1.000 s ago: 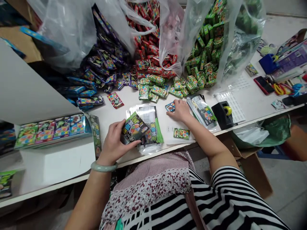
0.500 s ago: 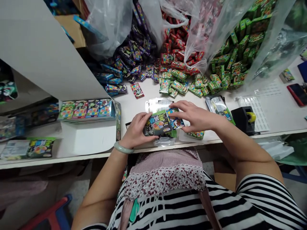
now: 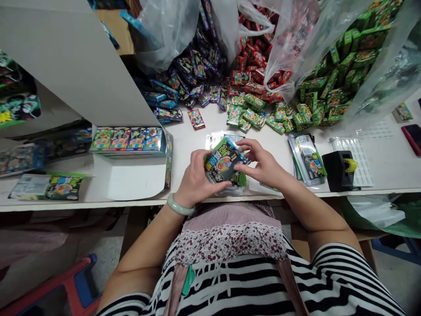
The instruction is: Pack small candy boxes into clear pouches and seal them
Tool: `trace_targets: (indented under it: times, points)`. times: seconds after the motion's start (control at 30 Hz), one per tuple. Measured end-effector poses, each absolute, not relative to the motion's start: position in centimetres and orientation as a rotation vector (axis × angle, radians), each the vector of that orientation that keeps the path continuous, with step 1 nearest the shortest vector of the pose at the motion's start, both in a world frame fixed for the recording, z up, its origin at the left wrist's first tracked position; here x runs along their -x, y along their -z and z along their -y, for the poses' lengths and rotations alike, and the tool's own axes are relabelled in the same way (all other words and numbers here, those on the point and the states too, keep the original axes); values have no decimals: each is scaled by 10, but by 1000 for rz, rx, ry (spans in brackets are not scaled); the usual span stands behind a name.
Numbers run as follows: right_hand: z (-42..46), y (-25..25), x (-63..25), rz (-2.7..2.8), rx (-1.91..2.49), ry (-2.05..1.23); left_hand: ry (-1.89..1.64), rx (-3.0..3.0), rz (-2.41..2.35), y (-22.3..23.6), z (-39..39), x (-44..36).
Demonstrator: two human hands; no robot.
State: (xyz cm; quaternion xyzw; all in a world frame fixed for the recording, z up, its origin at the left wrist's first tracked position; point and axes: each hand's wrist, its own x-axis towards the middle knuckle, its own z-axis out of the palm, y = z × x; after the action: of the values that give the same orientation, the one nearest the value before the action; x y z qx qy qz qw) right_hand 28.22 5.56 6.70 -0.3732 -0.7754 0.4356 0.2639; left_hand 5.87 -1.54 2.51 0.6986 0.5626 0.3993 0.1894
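Observation:
A black printed packet with a green edge [image 3: 217, 163] is held tilted over the table, near its front edge. My left hand [image 3: 194, 181] grips it by the left side, thumb along the bottom. My right hand [image 3: 263, 163] pinches its right end, where a strip of a small blue box [image 3: 243, 157] shows; most of that box is hidden. Beneath them lie another green-edged packet [image 3: 240, 179] and clear plastic sleeves [image 3: 210, 139], partly covered by my hands.
Behind are heaps of purple boxes [image 3: 197, 66], red boxes [image 3: 253, 74] and green boxes [image 3: 332, 87] among plastic bags. A white carton [image 3: 138, 177] with colourful packs stands left. Stacked packets [image 3: 307, 160], a tape dispenser [image 3: 338, 171] and a phone [image 3: 412, 138] lie right.
The blue box now sits further into the black packet, with less of it showing. My right hand has closed from spread fingers to a pinch, and the packet is tilted more.

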Motion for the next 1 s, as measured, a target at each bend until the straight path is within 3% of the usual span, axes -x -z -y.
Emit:
trace_targets:
  times: [0.27, 0.47, 0.73, 1.0]
  points:
    - [-52, -64, -272, 2190, 937, -1019, -1380, -1241, -1268, -8, 45, -93]
    - [-43, -57, -271, 2282, 890, -1109, -1426, -1264, -1241, 7, 62, -90]
    - [-13, -20, -262, 1540, 1090, -1237, -1368, -1346, -1230, 0, 46, -66]
    - [-30, -29, -269, 1779, 931, -1329, -1391, -1375, -1278, -6, 44, -65]
